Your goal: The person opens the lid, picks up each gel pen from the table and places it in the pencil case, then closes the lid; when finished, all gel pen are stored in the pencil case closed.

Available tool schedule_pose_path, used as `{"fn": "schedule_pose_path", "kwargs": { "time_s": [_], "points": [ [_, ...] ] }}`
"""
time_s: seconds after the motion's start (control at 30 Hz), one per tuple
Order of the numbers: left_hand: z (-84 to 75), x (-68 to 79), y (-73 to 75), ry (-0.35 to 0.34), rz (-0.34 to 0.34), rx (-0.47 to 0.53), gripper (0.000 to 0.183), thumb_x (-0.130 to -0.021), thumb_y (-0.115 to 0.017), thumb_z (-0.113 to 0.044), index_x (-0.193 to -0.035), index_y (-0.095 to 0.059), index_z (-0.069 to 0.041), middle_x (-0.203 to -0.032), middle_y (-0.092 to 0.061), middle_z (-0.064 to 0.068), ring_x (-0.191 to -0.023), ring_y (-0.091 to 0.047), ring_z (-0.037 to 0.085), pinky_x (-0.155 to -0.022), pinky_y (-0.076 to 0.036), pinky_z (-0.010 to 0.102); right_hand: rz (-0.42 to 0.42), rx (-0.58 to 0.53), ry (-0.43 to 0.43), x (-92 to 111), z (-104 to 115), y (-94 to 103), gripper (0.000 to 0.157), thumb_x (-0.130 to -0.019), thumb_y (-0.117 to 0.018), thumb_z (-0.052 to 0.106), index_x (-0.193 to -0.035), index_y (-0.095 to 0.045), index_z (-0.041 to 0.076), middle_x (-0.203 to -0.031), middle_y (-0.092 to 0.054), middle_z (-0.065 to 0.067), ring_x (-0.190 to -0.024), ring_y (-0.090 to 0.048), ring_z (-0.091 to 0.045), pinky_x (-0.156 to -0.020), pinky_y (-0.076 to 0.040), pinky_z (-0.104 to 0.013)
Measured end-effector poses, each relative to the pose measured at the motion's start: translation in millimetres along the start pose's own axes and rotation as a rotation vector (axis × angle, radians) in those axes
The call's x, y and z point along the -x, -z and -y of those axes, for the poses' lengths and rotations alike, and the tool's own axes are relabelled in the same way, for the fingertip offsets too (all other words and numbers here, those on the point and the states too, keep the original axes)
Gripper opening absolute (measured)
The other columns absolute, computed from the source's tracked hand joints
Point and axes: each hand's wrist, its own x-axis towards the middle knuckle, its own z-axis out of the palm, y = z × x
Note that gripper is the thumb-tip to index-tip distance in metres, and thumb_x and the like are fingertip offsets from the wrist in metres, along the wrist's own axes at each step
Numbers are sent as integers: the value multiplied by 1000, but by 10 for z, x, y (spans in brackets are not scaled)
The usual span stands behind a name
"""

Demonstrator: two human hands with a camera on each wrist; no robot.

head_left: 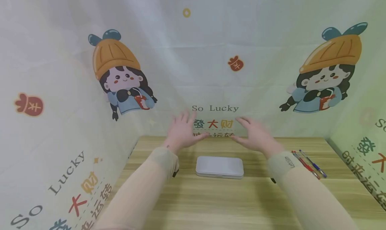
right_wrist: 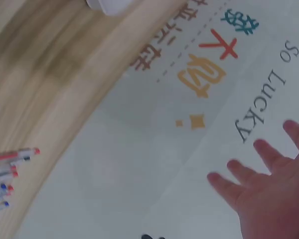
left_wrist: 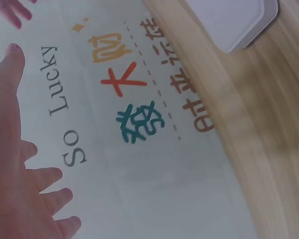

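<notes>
A closed white case (head_left: 219, 166), a flat box with rounded corners, lies on the wooden table (head_left: 211, 203). Above and behind it on the left is my left hand (head_left: 182, 131), raised with fingers spread and touching nothing. My right hand (head_left: 256, 134) is held up on the other side, also empty, its thumb apart from the fingers. In the left wrist view the case (left_wrist: 234, 20) shows at the top, away from the left hand (left_wrist: 25, 174). The right wrist view has the right hand (right_wrist: 274, 189) with fingers extended in front of the cloth.
Several red and blue pens (head_left: 309, 164) lie together at the table's right side, beyond the right sleeve; they also appear as pens (right_wrist: 7, 172) in the right wrist view. A printed white cloth (head_left: 193, 56) hangs behind the table and along both sides.
</notes>
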Motion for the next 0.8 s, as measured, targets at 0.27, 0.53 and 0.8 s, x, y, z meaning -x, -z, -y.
{"fn": "schedule_pose_path", "kwargs": {
  "time_s": [0.27,0.53,0.8],
  "points": [
    [-4,159,-419,-62,30,125,115,-95,-62,-83,-175,-26,-9,-178,-35,22,-165,-35,45,-135,-29,63,98,-48,47,241,3,-366,78,-103,-74,52,-165,-49,14,-168,-48,-26,-151,-50,-53,-121,-44,-72],
    [-26,423,-789,-53,71,252,113,-94,-67,-78,-174,-29,-9,-177,-39,20,-161,-43,45,-131,-39,61,150,-68,78,389,-77,-728,71,-101,-77,48,-161,-56,18,-166,-52,-23,-150,-53,-51,-121,-45,-70],
    [-8,566,-1052,-29,120,281,117,-92,-66,-82,-175,-28,-9,-178,-38,19,-163,-39,45,-133,-35,60,161,-101,93,457,-95,-972,73,-96,-83,46,-157,-60,14,-163,-54,-27,-149,-53,-52,-122,-43,-71]
  ]
}}
